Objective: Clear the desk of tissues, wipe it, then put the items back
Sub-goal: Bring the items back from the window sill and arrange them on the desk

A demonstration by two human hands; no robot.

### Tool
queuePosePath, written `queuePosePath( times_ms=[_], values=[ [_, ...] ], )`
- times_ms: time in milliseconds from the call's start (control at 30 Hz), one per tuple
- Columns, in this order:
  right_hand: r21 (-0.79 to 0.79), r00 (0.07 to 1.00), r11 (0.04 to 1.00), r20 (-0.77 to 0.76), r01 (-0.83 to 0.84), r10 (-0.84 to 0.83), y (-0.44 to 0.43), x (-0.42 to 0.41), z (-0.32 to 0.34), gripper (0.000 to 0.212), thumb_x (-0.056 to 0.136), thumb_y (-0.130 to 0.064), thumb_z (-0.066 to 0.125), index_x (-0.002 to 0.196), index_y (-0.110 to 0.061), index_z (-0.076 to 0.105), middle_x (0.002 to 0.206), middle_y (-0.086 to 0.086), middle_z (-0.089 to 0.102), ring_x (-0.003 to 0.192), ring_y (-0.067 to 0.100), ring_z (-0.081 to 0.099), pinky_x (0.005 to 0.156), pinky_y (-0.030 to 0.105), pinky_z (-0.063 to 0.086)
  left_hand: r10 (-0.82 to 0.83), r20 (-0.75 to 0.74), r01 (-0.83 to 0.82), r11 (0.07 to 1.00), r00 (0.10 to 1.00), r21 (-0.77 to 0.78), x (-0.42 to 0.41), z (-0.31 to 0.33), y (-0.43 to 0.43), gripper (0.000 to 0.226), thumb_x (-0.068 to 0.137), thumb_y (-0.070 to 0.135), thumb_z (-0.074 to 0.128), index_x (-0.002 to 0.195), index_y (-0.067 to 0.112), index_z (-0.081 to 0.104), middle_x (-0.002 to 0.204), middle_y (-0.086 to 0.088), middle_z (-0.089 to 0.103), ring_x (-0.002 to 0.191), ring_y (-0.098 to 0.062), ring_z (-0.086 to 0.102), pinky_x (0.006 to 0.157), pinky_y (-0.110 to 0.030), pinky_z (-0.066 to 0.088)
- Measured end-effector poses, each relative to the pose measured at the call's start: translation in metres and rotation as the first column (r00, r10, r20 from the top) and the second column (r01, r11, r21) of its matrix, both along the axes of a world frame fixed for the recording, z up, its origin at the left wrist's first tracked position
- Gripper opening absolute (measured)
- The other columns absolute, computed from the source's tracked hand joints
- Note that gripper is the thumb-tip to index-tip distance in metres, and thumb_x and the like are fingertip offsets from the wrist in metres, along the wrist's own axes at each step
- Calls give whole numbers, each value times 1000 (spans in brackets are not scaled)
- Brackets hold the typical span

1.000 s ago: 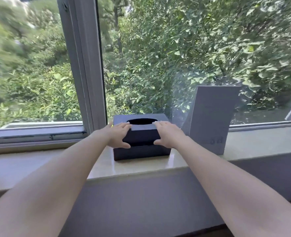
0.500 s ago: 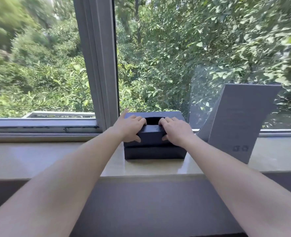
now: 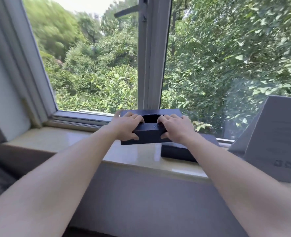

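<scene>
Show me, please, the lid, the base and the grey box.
lid (image 3: 148, 137): head view, middle of its front wall.
base (image 3: 175, 153): head view, visible stretch of its front wall.
grey box (image 3: 276, 139): head view, middle of its front face.

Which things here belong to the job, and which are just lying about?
Job:
- lid of the dark tissue box, lifted, gripped by left hand and right hand
- base, on the sill

Lying about:
- grey box, leaning at the right, untouched
- window frame
</scene>
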State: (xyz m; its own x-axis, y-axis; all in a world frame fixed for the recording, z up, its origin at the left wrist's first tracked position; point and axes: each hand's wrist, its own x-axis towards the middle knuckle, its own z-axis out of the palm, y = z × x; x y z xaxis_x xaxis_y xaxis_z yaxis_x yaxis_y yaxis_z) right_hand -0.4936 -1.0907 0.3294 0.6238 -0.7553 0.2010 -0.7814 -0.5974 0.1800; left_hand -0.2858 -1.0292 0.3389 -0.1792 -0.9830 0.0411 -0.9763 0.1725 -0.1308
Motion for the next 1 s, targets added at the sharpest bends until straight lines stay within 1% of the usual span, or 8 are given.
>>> queuePosePath(
  times_ms=[167,300,467,567,667,800,933,1000],
  values=[
    [20,992,992,22,-127,127,46,71,2,53,84,-45,69,128,-29,44,131,-7,54,123,21,45,97,46,35,132,2,-132,991,991,2,65,1,71,62,89,50,63,139,28,34,143,8,42,141,-18,28,117,-61,9],
    [17,972,973,46,-232,231,91,137,6,55,83,-46,70,128,-31,44,132,-8,53,125,20,44,98,47,34,260,-8,-260,966,966,-18,120,4,137,63,87,50,64,139,30,34,144,10,42,140,-15,29,116,-58,11],
    [-7,921,922,52,-386,386,154,215,5,56,83,-49,68,129,-31,43,132,-9,53,124,19,45,90,42,34,396,-39,-397,918,917,-5,180,10,231,62,87,46,67,138,30,37,144,12,42,140,-13,27,115,-59,9],
    [4,874,875,63,-484,482,201,269,5,57,82,-48,69,131,-32,43,133,-9,53,126,17,44,93,42,34,501,-57,-502,865,863,-6,219,9,296,59,86,44,69,135,29,39,139,15,45,138,-11,29,114,-59,8],
    [-3,822,824,66,-567,566,249,320,2,56,82,-48,67,130,-31,44,134,-10,53,127,17,44,93,41,34,585,-40,-586,810,810,-26,253,5,359,59,86,43,69,134,29,39,136,14,47,133,-12,35,112,-58,9],
    [-29,736,739,82,-673,672,310,382,-4,55,81,-49,66,128,-29,45,131,-10,55,124,18,46,96,41,34,683,-37,-684,729,730,-35,292,3,438,57,85,43,69,133,31,39,134,14,47,130,-12,37,110,-58,11],
    [-44,642,646,82,-762,762,368,435,-11,56,80,-50,65,128,-29,46,129,-10,56,122,17,48,95,39,35,779,-67,-782,623,623,-22,319,0,509,58,85,42,69,134,32,40,135,16,47,132,-11,36,110,-59,9],
    [-34,587,591,76,-806,806,393,460,-14,56,81,-50,65,129,-29,45,129,-10,56,123,17,47,96,39,34,817,-80,-820,572,571,-15,330,-5,541,57,86,43,68,134,33,39,136,16,47,131,-11,36,109,-59,12]
  ],
)
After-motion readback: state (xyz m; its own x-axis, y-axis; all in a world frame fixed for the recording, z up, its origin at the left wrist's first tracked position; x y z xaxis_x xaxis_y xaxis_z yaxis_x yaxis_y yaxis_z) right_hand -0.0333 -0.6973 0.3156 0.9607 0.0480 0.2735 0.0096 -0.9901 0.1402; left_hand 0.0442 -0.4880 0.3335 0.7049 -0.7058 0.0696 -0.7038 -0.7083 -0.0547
